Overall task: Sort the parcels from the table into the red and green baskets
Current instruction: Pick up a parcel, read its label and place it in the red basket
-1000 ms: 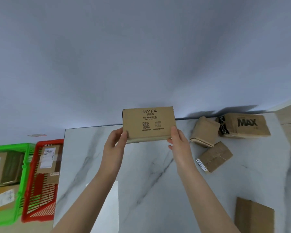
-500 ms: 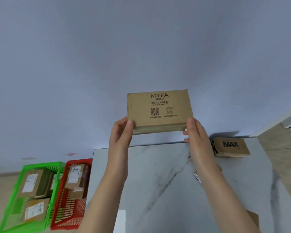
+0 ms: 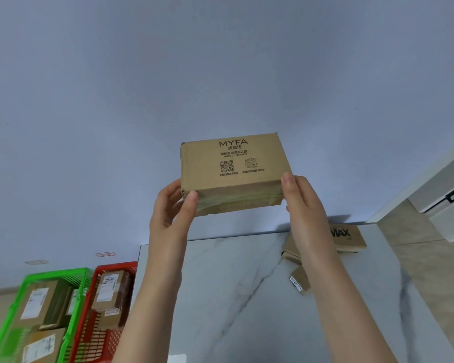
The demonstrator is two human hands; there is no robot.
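A brown cardboard parcel printed MYFA (image 3: pixel 231 163) is held up in front of the wall, above the marble table (image 3: pixel 236 297). My left hand (image 3: pixel 172 205) grips its left end, thumb on the front edge. My right hand (image 3: pixel 300 203) grips its right end. On the floor at lower left stand the green basket (image 3: pixel 13 310) and, beside it, the red basket (image 3: pixel 89 334), each holding several labelled parcels.
More parcels lie at the table's far right: one printed MAX (image 3: pixel 347 237), another brown one (image 3: pixel 290 248) partly behind my right arm, and a small one with a white label (image 3: pixel 300 280). The wall stands behind the table. Tiled floor and a door frame (image 3: pixel 430 189) are at right.
Both hands have lifted the MYFA parcel higher, from just above the table to well above it. The view has tilted, bringing the baskets further in.
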